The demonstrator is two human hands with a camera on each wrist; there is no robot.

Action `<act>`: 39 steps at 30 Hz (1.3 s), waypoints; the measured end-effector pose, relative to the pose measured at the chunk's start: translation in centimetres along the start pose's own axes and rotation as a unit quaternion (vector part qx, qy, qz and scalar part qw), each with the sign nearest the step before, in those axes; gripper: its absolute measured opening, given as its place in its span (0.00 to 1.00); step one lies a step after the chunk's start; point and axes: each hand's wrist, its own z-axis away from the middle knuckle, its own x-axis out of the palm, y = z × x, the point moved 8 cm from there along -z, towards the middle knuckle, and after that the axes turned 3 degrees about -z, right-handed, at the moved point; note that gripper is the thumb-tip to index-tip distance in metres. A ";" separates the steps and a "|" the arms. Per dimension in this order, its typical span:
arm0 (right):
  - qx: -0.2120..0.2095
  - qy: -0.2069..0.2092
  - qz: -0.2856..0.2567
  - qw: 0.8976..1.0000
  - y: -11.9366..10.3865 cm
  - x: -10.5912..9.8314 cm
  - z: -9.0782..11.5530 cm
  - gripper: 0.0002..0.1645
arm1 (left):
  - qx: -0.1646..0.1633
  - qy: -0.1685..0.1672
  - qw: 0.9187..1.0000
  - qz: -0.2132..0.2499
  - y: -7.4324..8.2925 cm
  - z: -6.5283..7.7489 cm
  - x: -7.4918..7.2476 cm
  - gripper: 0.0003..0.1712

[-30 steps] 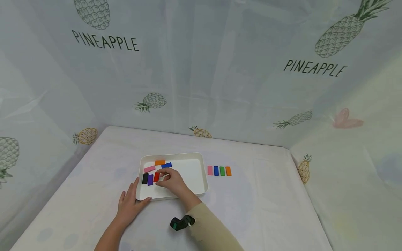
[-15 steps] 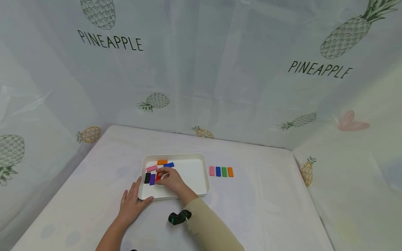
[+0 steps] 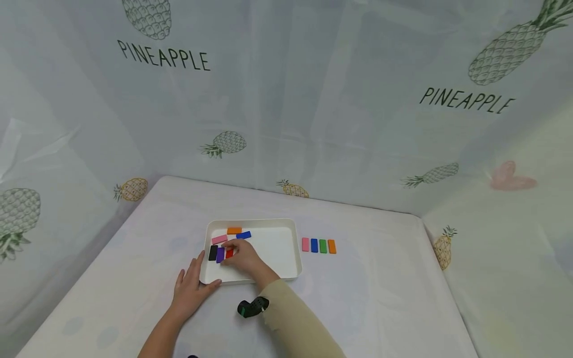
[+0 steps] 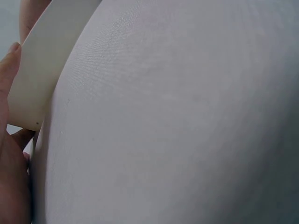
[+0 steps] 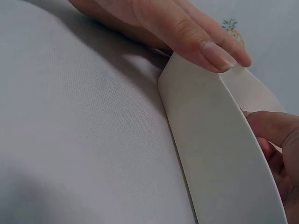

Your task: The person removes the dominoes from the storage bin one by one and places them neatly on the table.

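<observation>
A white tray (image 3: 273, 248) lies on the cloth-covered table, with small flat rectangular blocks at its left side. My right hand (image 3: 245, 258) reaches inside it; thumb and forefinger pinch a purple block (image 3: 220, 255) at its two ends. A red block (image 3: 230, 253) shows in the gap between these fingers, and a black block (image 3: 213, 253) lies left of the purple one. My left hand (image 3: 190, 291) rests, fingers spread, against the tray's near left corner. In the right wrist view, the left thumb (image 5: 217, 57) touches the tray rim; the right fingertips are partly hidden.
Behind these, a pink block (image 3: 220, 239), an orange block (image 3: 235, 230) and a blue block (image 3: 243, 235) lie in the tray. To its right stands a row: pink (image 3: 305, 244), blue (image 3: 314, 245), green (image 3: 323, 246) and orange blocks (image 3: 332, 246). A pineapple-print curtain (image 3: 313, 99) hangs behind.
My right hand's fingertips have shifted slightly left, from the red block to the purple one. The left hand stays at the tray corner. The head view has turned a little.
</observation>
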 end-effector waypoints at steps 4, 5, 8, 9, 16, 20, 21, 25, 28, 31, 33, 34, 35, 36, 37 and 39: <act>0.003 0.005 0.041 0.999 -0.1 -0.1 -0.1 0.24 | 0.003 0.000 1.000 0.004 0.1 -0.1 0.0 0.59; 0.005 0.007 0.049 0.999 -0.2 -0.1 -0.1 0.24 | 0.002 -0.002 1.000 0.004 0.0 -0.1 0.0 0.59; 0.013 0.014 0.069 0.997 -0.2 -0.2 0.0 0.24 | -0.003 -0.004 1.000 0.005 -0.1 -0.2 0.1 0.59; 0.016 0.016 0.072 0.997 -0.2 -0.2 0.1 0.24 | -0.004 -0.005 1.000 0.005 -0.1 -0.2 0.1 0.59; 0.026 0.027 0.086 0.996 -0.4 -0.4 0.1 0.24 | -0.004 -0.002 1.000 0.009 -0.1 -0.2 0.2 0.59; 0.026 0.026 0.113 0.993 -0.5 -0.3 0.2 0.27 | -0.006 -0.004 1.000 0.006 -0.1 -0.2 0.2 0.60; 0.024 0.025 0.121 0.992 -0.5 -0.2 0.2 0.28 | -0.007 -0.005 1.000 0.005 -0.1 -0.2 0.1 0.60; 0.016 0.024 0.143 0.989 -0.6 -0.1 0.2 0.29 | -0.006 -0.007 1.000 0.002 0.0 -0.1 0.1 0.60; 0.013 0.023 0.133 0.991 -0.7 -0.2 0.3 0.28 | -0.005 -0.003 1.000 0.005 0.0 -0.1 0.1 0.59; 0.015 0.024 0.100 0.995 -0.5 -0.3 0.4 0.27 | -0.004 0.003 1.000 0.006 0.1 -0.1 0.0 0.59; 0.017 0.024 0.078 0.997 -0.4 -0.4 0.4 0.26 | -0.004 0.004 1.000 0.004 0.1 -0.1 -0.1 0.58; 0.019 0.023 0.066 0.997 -0.3 -0.4 0.4 0.26 | -0.005 0.004 1.000 0.004 0.1 -0.1 -0.1 0.58; 0.018 0.022 0.057 0.998 -0.3 -0.5 0.4 0.26 | -0.005 0.003 1.000 0.003 0.1 -0.1 -0.1 0.58; 0.018 0.021 0.051 0.998 -0.3 -0.5 0.4 0.25 | -0.006 0.002 1.000 0.002 0.1 -0.1 -0.1 0.58; 0.017 0.020 0.044 0.999 -0.3 -0.5 0.4 0.25 | -0.007 0.000 1.000 0.001 0.1 -0.1 -0.1 0.59; 0.016 0.018 0.036 0.999 -0.3 -0.5 0.4 0.24 | -0.010 -0.004 1.000 -0.002 0.0 -0.1 -0.1 0.59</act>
